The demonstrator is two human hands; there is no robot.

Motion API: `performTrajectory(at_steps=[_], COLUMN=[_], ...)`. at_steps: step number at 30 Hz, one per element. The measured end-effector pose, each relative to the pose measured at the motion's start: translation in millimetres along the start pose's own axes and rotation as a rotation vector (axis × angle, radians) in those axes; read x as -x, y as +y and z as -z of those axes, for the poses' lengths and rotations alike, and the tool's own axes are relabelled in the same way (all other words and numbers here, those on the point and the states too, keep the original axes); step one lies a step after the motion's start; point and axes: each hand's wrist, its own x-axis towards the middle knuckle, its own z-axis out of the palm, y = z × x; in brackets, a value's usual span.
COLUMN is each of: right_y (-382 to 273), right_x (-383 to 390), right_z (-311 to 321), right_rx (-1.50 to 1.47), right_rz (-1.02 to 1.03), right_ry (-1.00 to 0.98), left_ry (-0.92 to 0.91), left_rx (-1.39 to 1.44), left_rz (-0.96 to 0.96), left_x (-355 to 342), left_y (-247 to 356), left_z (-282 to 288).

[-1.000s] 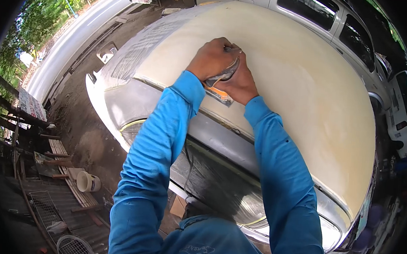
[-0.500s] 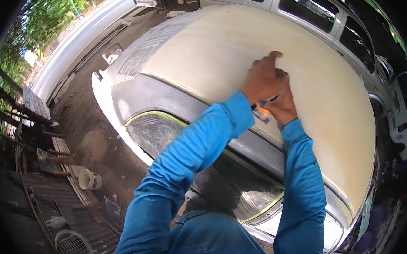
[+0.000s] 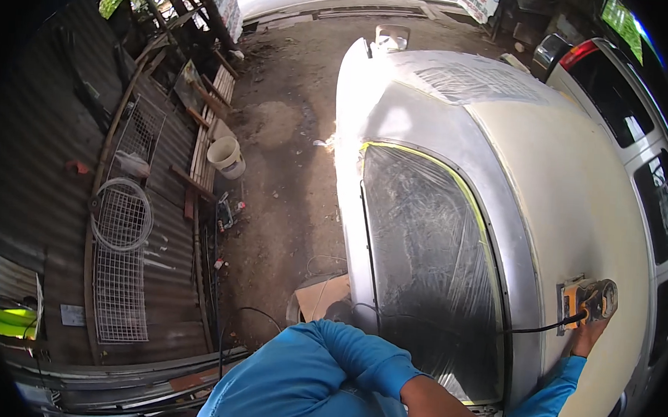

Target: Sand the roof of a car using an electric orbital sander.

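An orange-and-black power sander is at the cream roof of a car on the right. My right hand reaches up to it from below and grips it; the fingers are mostly hidden behind the tool. A black cord runs left from the sander across the side window, which is masked with clear plastic film and yellow-green tape. My left hand is close in at the lower edge, off the car, with the wrist bent and its fingers out of sight.
A white bucket stands on the dirt ground left of the car, near wooden planks. Corrugated metal sheeting with a wire rack lines the left. Another vehicle is parked close beyond the roof. Cardboard lies by the car.
My view has swung left, toward the ground beside the car. My left hand has come off the sander and drawn in near me, while the right hand stays with the sander at the roof.
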Motion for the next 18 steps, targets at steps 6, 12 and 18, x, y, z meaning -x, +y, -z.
performTrajectory(at_steps=[6,12,18], right_y=[13.4,34.0,32.4], right_x=[-66.6,-118.0,-85.1], right_z=[-80.8,-114.1,-93.4], right_rx=[0.141,0.171,0.187], right_rz=[0.092,0.176,0.164], right_ry=[0.002,-0.055,0.027], left_ry=[-0.012,-0.038,-0.115], left_rx=[-0.07,-0.185,-0.112], left_rz=[-0.245,-0.237,-0.177], left_x=[28.5,48.4,47.5], left_y=[51.4,86.3,91.1], left_z=[-1.5,-1.7,-0.4])
